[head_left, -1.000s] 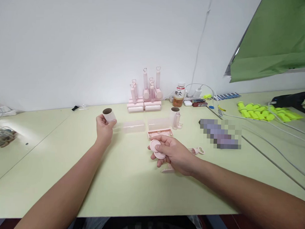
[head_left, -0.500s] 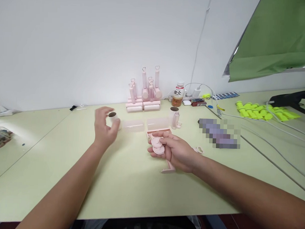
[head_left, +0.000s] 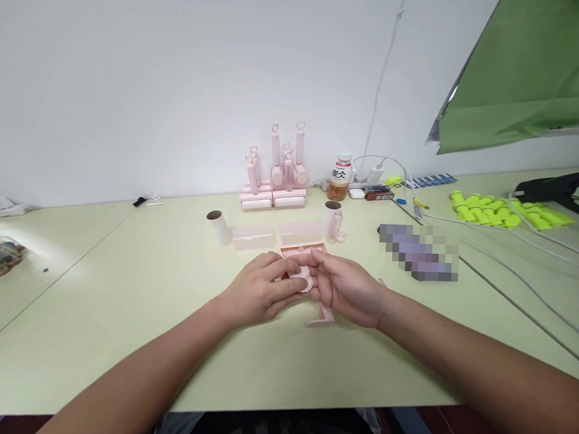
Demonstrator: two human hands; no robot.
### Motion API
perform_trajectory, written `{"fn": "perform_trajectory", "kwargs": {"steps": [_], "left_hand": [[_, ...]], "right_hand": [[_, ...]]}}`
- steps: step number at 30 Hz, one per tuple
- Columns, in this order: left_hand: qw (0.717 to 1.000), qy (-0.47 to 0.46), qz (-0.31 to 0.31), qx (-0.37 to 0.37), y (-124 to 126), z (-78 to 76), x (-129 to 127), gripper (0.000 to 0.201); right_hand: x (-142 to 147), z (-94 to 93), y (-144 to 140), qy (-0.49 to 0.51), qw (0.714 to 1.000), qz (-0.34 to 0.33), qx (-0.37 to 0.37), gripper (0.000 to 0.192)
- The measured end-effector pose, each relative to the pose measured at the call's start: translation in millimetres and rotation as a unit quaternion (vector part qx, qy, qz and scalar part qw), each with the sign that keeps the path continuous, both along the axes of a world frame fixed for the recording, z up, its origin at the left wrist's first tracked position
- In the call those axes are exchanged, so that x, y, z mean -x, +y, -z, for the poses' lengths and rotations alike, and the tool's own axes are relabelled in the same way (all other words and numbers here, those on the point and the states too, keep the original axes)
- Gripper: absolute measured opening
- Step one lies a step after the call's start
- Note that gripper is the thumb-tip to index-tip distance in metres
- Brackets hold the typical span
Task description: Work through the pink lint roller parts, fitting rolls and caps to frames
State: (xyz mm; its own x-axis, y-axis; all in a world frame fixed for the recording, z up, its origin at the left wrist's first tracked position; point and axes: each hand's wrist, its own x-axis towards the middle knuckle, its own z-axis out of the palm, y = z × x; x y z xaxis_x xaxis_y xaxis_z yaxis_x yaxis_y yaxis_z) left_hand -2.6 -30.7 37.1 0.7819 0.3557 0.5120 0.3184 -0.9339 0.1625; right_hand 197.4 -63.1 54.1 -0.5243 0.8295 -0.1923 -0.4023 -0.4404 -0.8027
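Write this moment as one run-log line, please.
left hand: touching pink discs | right hand: cupped at discs | pink case: partly hidden by hands | left white tube: upright

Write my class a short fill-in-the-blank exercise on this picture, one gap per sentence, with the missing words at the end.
1. The pale pink discs are between the left hand and the ____ hand.
2. The number of open-topped white tubes standing on the table is ____.
3. The bottle near the wall has a cap coloured ____.
4. The cloth at the upper right is coloured ____.

Missing words: right; two; white; green.
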Motion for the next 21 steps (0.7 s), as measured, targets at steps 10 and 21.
{"fn": "perform_trajectory", "kwargs": {"steps": [10, 21], "left_hand": [[0.984, -0.125, -0.048, 0.113, 1, 0.2, 5, 0.020], [0.940, 0.099, -0.302, 0.123, 33, -1.8, 37, 0.030]], "right_hand": [[4, -0.6, -5, -0.035, 0.999, -0.020, 0.033, 0.038], [-1, 4.7, -11, -0.171, 0.975, -0.118, -0.083, 0.039]]}}
